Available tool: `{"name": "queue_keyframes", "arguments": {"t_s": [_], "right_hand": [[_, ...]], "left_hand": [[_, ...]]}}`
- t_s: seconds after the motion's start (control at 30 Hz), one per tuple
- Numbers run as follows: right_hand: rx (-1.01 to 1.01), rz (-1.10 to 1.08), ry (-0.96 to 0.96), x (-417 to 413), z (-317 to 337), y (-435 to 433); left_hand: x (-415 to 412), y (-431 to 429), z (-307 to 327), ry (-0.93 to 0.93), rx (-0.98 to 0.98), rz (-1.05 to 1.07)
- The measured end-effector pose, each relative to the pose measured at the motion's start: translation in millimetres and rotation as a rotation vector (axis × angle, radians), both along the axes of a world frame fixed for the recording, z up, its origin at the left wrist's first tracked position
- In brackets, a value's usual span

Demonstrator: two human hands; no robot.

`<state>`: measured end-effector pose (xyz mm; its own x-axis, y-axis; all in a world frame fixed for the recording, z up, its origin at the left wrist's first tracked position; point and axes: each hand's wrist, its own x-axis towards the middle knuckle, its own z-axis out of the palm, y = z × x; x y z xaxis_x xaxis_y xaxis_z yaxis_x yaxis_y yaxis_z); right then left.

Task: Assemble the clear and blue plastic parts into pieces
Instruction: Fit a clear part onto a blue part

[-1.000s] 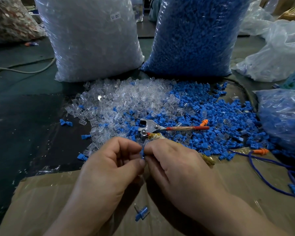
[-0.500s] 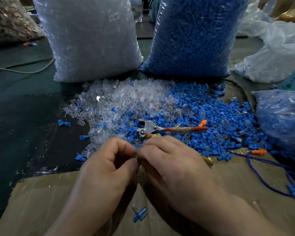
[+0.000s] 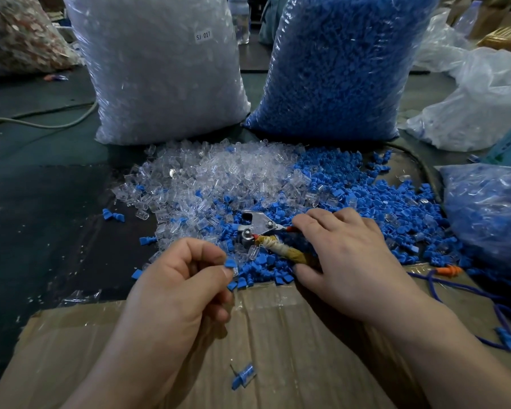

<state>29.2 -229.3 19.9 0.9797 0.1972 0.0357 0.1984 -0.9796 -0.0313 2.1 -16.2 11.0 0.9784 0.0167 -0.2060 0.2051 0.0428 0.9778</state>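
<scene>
In the left sack (image 3: pixel 202 54), clear parts (image 3: pixel 165 93)

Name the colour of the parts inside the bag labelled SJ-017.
Clear and colourless; the labelled bag shows best in the head view, the only one.

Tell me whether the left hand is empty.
No, the left hand pinches a blue and clear piece between thumb and forefinger.

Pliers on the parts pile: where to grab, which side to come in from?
Take the pliers by the red handle and the cloth-wrapped handle together, from the right and above. The metal head points left and both handles splay rightward, lying flat on the blue parts. The right hand is over them, open; the left hand pinches a small piece.
</scene>
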Motion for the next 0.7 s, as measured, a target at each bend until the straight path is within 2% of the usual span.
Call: {"name": "queue_keyframes", "arguments": {"t_s": [0.17,0.3,0.37,0.53,0.7], "right_hand": [[0.084,-0.039,-0.057,2,6,-2],[0.321,-0.067,-0.223,-9,19,-5],[0.372,-0.026,-0.236,-16,24,-2],[0.246,0.1,-0.057,-30,25,0],[0.225,0.171,-0.043,-36,26,1]], "left_hand": [[0,1,-1,-0.02,-0.007,-0.003],[1,4,-1,-0.062,-0.035,0.002],[2,6,-2,-0.089,-0.04,0.02],[3,7,-4,-0.158,-0.019,0.045],[3,6,-3,-0.216,0.03,0.033]]}}
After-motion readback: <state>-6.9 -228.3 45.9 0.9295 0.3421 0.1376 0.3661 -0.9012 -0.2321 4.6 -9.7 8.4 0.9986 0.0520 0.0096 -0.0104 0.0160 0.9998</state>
